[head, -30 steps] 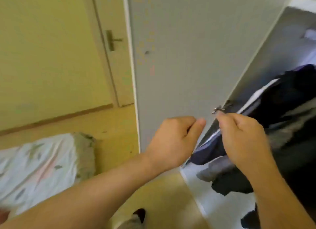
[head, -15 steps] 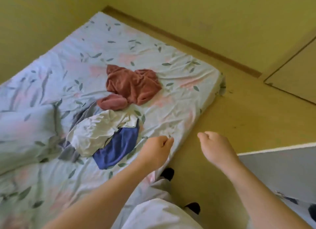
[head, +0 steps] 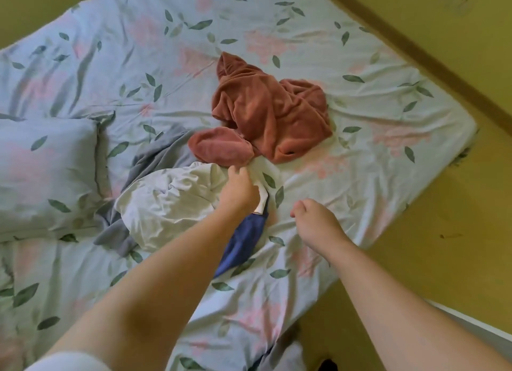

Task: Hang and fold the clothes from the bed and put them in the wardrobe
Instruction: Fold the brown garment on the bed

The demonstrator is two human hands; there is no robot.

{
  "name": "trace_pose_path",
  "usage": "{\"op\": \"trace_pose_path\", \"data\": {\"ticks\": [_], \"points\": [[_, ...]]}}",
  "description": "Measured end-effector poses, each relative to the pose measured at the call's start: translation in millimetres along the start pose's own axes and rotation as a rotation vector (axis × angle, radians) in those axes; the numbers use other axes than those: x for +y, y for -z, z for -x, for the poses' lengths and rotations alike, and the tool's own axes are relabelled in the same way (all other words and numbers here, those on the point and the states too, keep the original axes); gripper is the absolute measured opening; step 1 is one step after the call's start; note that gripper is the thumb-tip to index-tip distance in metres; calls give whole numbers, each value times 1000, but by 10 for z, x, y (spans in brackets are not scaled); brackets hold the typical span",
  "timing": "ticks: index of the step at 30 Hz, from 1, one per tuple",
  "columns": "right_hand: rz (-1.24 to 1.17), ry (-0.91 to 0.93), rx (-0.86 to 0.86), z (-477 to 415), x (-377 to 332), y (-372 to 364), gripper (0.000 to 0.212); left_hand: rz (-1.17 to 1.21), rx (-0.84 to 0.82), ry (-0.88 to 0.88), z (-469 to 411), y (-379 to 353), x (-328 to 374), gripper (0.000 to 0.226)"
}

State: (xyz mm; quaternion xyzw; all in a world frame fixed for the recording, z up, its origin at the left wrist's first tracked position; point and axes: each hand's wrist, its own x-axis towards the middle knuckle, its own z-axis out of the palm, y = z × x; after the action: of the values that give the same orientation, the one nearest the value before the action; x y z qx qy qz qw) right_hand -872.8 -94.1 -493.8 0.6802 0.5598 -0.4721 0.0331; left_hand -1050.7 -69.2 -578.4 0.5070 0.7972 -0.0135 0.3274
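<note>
— Reached forward since half a second back: left grip (head: 240,191) now down on the white garment (head: 166,201), mid-bed, just below the rust-red fleece (head: 271,112).
— Gripping it?
— Cannot tell. Curled down onto the cloth's edge, pinch out of sight.
— And the right grip (head: 315,221)?
— Loosely curled, holding nothing, hovering over the bed (head: 360,65) sheet, right of the blue garment (head: 243,240).
— Further out?
— Grey garment (head: 163,151) under the white one, pillow (head: 41,171) at left, yellow floor (head: 443,232) at right.
</note>
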Motion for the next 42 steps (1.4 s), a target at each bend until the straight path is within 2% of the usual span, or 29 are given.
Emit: {"op": "trace_pose_path", "data": {"ticks": [3,5,7,9,10,13,14,15,16,18,20,21,23,25,27,28,29,30,31,32,33,35,37,38,40,41,42], "points": [[-2,-19,-9,-202,101,-95,42,-85,-10,-53,-606,-46,-22,65],[-24,-46,-19,-276,252,-142,39,-183,-68,-86,-914,-123,-46,70],[-37,-75,-20,-316,406,-176,36,-223,-138,-36,-1135,-232,-105,70],[-57,-110,-13,-333,527,-183,35,-159,-155,47,-1259,-316,-186,72],[-78,-127,-9,-336,572,-179,35,-73,-120,70,-1260,-337,-200,67],[-153,-179,-12,-292,629,-118,36,358,184,86,-1045,-235,-60,18],[-201,-200,-17,-272,620,-90,37,551,232,114,-881,-135,48,21],[-285,-231,-23,-249,592,-61,37,786,210,152,-674,-34,176,28],[-411,-284,-35,-212,531,-38,38,1023,123,183,-413,67,298,33],[-707,-400,-105,-137,384,27,42,1384,-175,200,169,224,443,40],[-969,-393,-215,-29,254,130,51,1525,-525,152,808,311,436,43],[-1073,-346,-254,37,210,197,57,1482,-629,83,1101,363,406,37],[-1109,-222,-193,148,107,319,58,1236,-785,-96,1590,470,315,24],[-1007,-166,-92,271,-9,400,39,959,-987,-254,1894,526,183,22],[-1020,-200,-129,458,-131,427,14,758,-1102,-264,2084,531,13,12],[-1003,-221,-175,603,-164,440,21,721,-1073,-219,2139,493,-68,15],[-1017,-213,-215,751,-176,441,22,727,-968,-130,2123,419,-135,24],[-1000,-161,-219,909,-163,459,19,786,-791,-7,2112,368,-165,32],[-962,-94,-200,1080,-115,485,22,923,-609,90,2132,361,-140,34],[-889,4,-199,1272,-77,546,29,1117,-523,130,2142,370,-56,30],[-823,98,-226,1486,-33,624,38,1306,-529,140,2183,422,90,27],[-739,223,-352,1847,104,806,55,1561,-561,151,2330,532,363,47],[-660,305,-482,2162,262,1010,71,1638,-442,162,2469,649,608,55],[-573,326,-503,2293,346,1103,71,1698,-388,158,2528,696,704,46],[-441,317,-524,2509,543,1282,59,1700,-260,157,2645,790,885,23],[-435,287,-565,2602,647,1364,52,1696,-286,158,2742,849,975,19],[-456,243,-589,2683,746,1441,48,1690,-357,129,2865,912,1058,24]]}}
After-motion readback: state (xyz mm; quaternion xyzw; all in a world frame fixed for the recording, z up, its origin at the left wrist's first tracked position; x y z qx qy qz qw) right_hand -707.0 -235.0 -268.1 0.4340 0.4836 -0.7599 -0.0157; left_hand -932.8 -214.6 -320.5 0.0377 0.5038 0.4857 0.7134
